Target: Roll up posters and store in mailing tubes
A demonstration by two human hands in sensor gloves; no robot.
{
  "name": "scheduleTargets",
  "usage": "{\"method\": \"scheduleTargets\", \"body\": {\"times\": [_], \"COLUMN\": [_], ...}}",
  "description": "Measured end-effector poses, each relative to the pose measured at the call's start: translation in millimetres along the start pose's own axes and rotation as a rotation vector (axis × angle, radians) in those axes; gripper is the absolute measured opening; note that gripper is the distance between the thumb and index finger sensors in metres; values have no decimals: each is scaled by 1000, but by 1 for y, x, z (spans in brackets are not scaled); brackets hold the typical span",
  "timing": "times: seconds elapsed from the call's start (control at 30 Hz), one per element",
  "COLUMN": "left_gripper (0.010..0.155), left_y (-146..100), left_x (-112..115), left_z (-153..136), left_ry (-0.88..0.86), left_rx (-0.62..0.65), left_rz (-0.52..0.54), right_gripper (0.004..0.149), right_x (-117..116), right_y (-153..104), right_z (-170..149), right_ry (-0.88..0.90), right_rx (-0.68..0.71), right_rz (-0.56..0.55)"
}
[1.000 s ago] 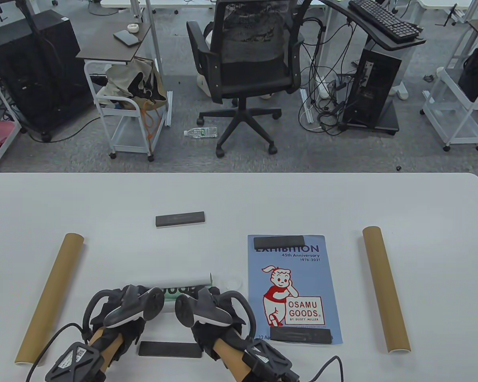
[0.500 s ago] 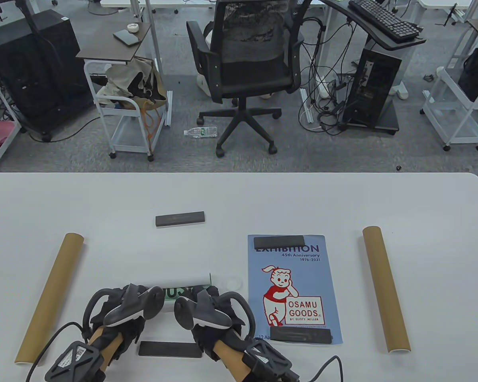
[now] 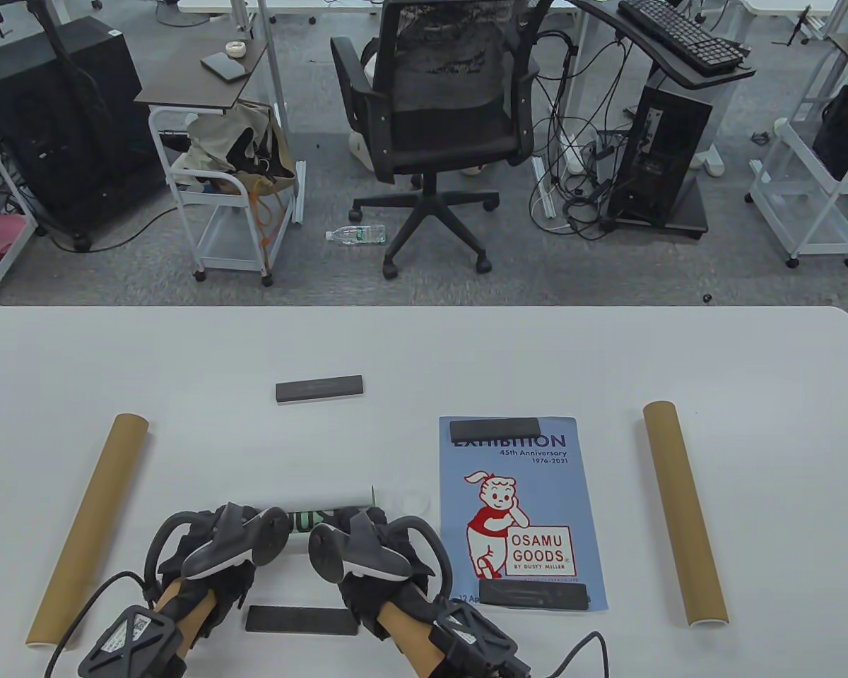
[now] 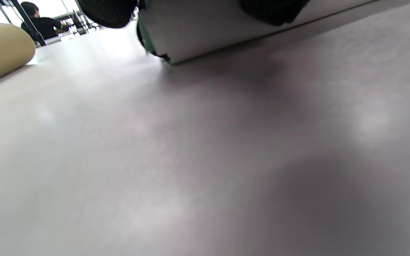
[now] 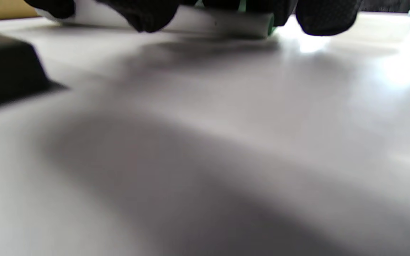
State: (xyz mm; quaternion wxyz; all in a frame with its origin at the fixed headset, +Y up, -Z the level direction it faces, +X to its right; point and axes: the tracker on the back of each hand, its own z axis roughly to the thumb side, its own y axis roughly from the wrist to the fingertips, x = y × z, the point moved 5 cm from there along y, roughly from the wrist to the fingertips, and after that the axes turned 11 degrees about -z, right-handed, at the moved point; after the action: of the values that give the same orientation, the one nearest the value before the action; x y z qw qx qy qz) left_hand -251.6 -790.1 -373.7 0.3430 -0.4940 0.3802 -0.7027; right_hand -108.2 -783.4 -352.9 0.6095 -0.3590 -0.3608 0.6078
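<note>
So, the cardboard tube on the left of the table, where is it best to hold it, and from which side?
Probably grip the left tube around its middle, coming from above. It lies flat on the table, slanted, with bare surface on both sides, so fingers can wrap the round body there and it should stay balanced.

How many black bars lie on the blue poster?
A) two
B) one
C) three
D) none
A: the blue poster carries one black bar at its far edge and one at its near edge; the other two bars lie on the bare table.
</note>
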Motion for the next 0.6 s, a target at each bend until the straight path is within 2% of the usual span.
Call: {"method": "scheduleTargets", "body": {"times": [0.07,0.27,0.4,0.5,0.6], "left_gripper": [49,63,53,50,50], "left_y": [-1,0,1,1,0], "left_x": [2,7,2,1,2], "left_z": [1,-4,-3,-3,-2], "left_ry": [-8,-5,30,8,19], "left_rx": [2,-19,-10,-4,-8], "left_rz": [-55,-55,41,16,5], "right_gripper": [56,60,62,61,59], "right_x": [-1,-11,-10,-2,-4], "right_y": [0,4,4,1,1], "right_z": [1,-2,-1,2,2], "right_ry": [7,3,6,-17,-4], "right_rx": [18,-11,-13,13,18], "right_rz": [28,110,117,27,66]}}
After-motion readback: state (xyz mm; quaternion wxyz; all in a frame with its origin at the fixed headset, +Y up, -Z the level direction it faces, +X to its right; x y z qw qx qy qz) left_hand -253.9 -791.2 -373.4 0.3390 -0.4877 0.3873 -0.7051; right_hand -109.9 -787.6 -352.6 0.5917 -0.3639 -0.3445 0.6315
